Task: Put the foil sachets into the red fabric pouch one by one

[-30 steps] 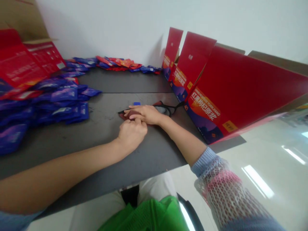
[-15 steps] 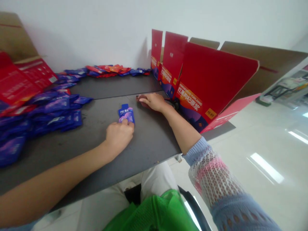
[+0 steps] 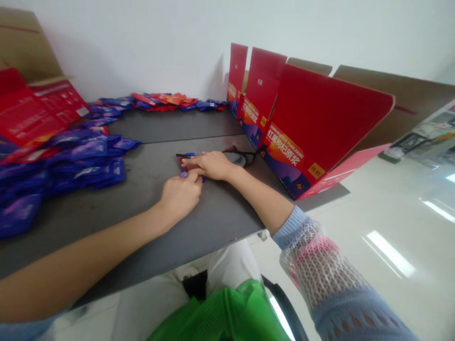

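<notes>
My left hand (image 3: 181, 196) is closed, its fingertips pinching the near end of a blue and purple sachet (image 3: 184, 174) on the grey table (image 3: 149, 208). Across the sachet lies my right hand (image 3: 213, 166), which covers most of it. Under the right fingers is a small flat reddish-brown piece with a black edge (image 3: 179, 158); its kind I cannot make out. The two hands touch or nearly touch at the fingertips. Beyond the right wrist rests a black looped thing (image 3: 245, 156) that looks like a pair of glasses.
Blue sachets (image 3: 85, 151) are heaped at the left by an open red carton (image 3: 31, 109). A row of blue and red sachets (image 3: 167, 100) runs along the wall. Several open red cartons (image 3: 313, 123) stand at the right. A green bag or cloth (image 3: 220, 315) covers my lap.
My right hand has moved left and toward me, from beside the cartons onto the sachet, carrying the reddish-brown piece. The left hand still grips the sachet. The black looped thing is more visible.
</notes>
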A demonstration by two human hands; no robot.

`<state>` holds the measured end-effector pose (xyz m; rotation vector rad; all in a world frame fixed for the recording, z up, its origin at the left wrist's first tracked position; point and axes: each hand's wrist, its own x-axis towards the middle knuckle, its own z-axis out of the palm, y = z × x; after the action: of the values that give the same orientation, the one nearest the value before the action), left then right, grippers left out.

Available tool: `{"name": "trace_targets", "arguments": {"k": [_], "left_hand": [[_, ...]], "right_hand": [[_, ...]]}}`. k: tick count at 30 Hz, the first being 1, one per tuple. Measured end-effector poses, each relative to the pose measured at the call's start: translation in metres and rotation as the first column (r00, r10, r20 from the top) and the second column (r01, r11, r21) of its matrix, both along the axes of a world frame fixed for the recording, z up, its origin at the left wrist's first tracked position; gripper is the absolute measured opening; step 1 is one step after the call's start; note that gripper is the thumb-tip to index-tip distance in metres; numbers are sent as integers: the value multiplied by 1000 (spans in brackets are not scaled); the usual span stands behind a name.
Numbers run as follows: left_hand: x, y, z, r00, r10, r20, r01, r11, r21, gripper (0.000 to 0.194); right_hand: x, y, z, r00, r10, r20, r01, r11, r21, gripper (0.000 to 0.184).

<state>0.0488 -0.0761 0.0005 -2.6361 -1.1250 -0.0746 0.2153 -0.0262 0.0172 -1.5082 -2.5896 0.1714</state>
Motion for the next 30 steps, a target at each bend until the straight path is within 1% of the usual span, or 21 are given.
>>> {"name": "trace_targets", "arguments": {"k": [2,5,7,9,11,13,15,16,17,19,21,23,26,28,30], "left_hand": [[-1,0,0,1000,-14,6,14,1000,3,42],[0,-1,1,1000,-12,26,12,1000,11,42],[2,-2,1,999,-2,41,1,1000,20,43],[3,-4,0,999,12,43,-14,1000,28,43],[4,-4,0,999,28,35,-29,999,36,43],[3,-3,0,999,38,24,-39,998,42,43],[2,-1,1,999,43,22,-44,998,49,42],[1,0,1,999,45,26,-46,998,51,41],[0,1,1,998,49,34,-51,997,52,41],[-2,4,1,996,68,54,-71,996,50,41],[-3,6,0,994,83,72,-86,995,42,43],[-3,10,-2,994,81,78,-84,996,36,44],[-3,17,-5,996,46,74,-49,998,39,41],[-7,25,-6,997,-21,69,17,998,64,38],[-17,36,-2,991,-112,69,103,987,127,37]], "right_hand": [[-3,7,-4,998,-45,34,44,999,24,47],[-2,18,-7,986,-147,80,143,989,48,53],[5,20,-7,976,-204,78,200,978,62,52],[18,19,-6,977,-212,35,209,976,61,49],[31,15,-4,985,-160,-58,163,985,60,45],[39,10,-1,978,-82,-192,102,990,101,44],[39,6,2,953,-14,-302,63,986,154,48],[36,4,3,946,15,-323,42,985,166,52],[32,2,4,947,38,-318,15,986,165,57],[21,-1,5,965,77,-250,-44,990,135,64],[12,-3,5,982,79,-172,-61,993,105,69],[7,-1,3,993,17,-116,-4,994,110,72],[9,7,-1,988,-151,-13,151,980,130,71],[15,13,-4,967,-249,43,241,960,140,68],[23,18,-6,943,-328,61,316,936,153,65]]}}
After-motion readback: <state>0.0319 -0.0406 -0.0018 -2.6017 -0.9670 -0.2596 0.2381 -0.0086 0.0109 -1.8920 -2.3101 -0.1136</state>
